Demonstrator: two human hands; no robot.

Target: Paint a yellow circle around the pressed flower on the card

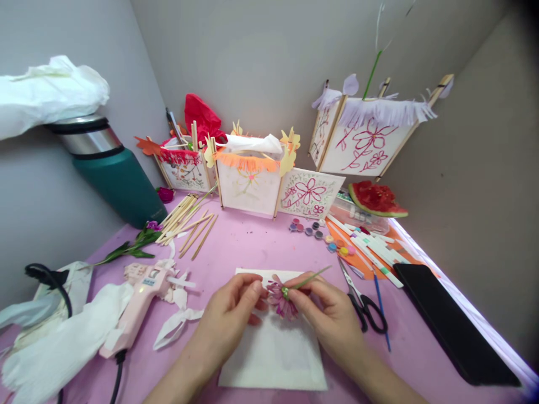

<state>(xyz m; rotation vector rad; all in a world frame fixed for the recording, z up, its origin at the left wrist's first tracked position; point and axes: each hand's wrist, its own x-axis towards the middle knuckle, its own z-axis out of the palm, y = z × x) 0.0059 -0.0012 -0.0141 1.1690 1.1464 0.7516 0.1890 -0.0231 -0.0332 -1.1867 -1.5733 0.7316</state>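
Observation:
Over a white cloth sheet (278, 359) at the front middle, a pink-purple flower (283, 300) with a green stem is held upside down or sideways. My right hand (326, 308) pinches its stem near the bloom, and the stem points up to the right. At the petals' left side is my left hand (238, 306), its thumb and fingers closed together; whether a petal is between them is too small to tell. Black-handled scissors (362, 308) lie right of my right hand, beside a blue paintbrush (382, 308).
Left lie a pink glue gun (141, 303), white cloth scraps (71, 342), wooden sticks (181, 221) and a teal bottle (120, 182). Decorated paper lanterns (248, 188) stand behind. Paint pots (318, 233), markers (370, 247) and a black phone-like slab (452, 320) lie right.

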